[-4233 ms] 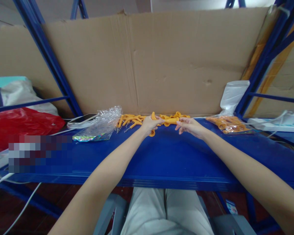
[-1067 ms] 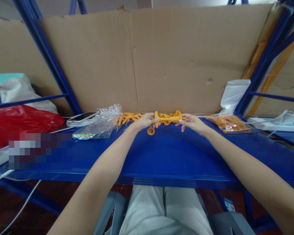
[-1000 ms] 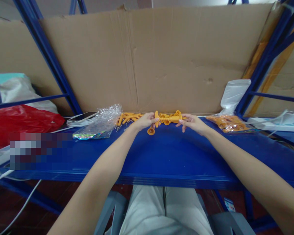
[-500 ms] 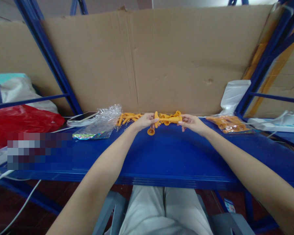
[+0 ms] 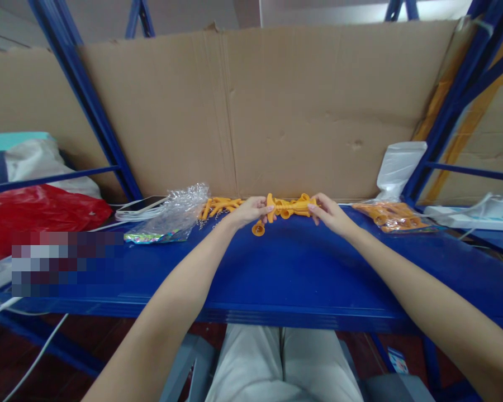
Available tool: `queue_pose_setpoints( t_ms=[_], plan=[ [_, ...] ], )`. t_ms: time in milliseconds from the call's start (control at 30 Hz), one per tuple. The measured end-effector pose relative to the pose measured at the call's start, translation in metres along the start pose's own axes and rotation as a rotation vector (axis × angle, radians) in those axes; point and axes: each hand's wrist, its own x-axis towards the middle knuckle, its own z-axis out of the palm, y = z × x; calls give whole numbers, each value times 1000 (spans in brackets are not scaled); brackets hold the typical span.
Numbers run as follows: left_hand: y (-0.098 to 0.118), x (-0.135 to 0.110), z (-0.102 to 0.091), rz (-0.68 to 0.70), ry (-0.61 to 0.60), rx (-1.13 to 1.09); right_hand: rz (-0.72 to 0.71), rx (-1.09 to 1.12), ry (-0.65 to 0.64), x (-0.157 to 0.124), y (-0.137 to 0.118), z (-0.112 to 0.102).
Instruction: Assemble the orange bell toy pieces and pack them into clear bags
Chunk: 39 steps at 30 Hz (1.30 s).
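Between my two hands lies an orange plastic T-handled part (image 5: 291,209), level, with its crossbar at the left end and a wider tube end at the right. My left hand (image 5: 250,211) is closed around the crossbar end. The fingertips of my right hand (image 5: 327,213) pinch the tube end. Just below my left fingers an orange cup-shaped piece (image 5: 258,229) rests on the blue shelf (image 5: 285,273). More orange tubular pieces (image 5: 304,197) lie behind the held part, partly hidden by it. Left of my left hand is a pile of orange handle pieces (image 5: 220,205) with small metal chains.
A clear plastic bag (image 5: 167,220) and a phone with white cables (image 5: 141,207) lie at the left. To the right sit a bag of orange parts (image 5: 394,216) and a white power strip (image 5: 473,218). A cardboard panel (image 5: 310,111) stands behind the shelf.
The view has tilted slightly upward. Both hands keep hold of the orange T-handled part, and my right hand has shifted slightly right along its tube end.
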Motion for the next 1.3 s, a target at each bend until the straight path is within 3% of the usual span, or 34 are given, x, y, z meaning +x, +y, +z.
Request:
queue_pose_setpoints(
  t_ms=[167,300,467,700,833,933,1067,1133,1300],
  plan=[
    [-2,0,5,18,-75,-15,-72,-326,307,1,-6,15],
    [-5,4,11,64,-1,28,-19,-321,399,5,-6,20],
    [-5,7,15,65,77,78,137,-145,392,13,0,23],
    [3,4,23,56,147,172,515,260,277,14,-8,25],
    [7,4,25,63,180,176,572,329,234,17,-12,22],
    [12,6,20,51,145,143,495,264,259,19,-12,18],
    [14,6,11,-17,52,63,107,-112,401,16,-9,13],
    [10,4,9,-33,15,10,-43,-295,400,12,-8,12],
    [-7,-4,12,15,38,-19,-81,-442,341,7,-7,19]
  ],
)
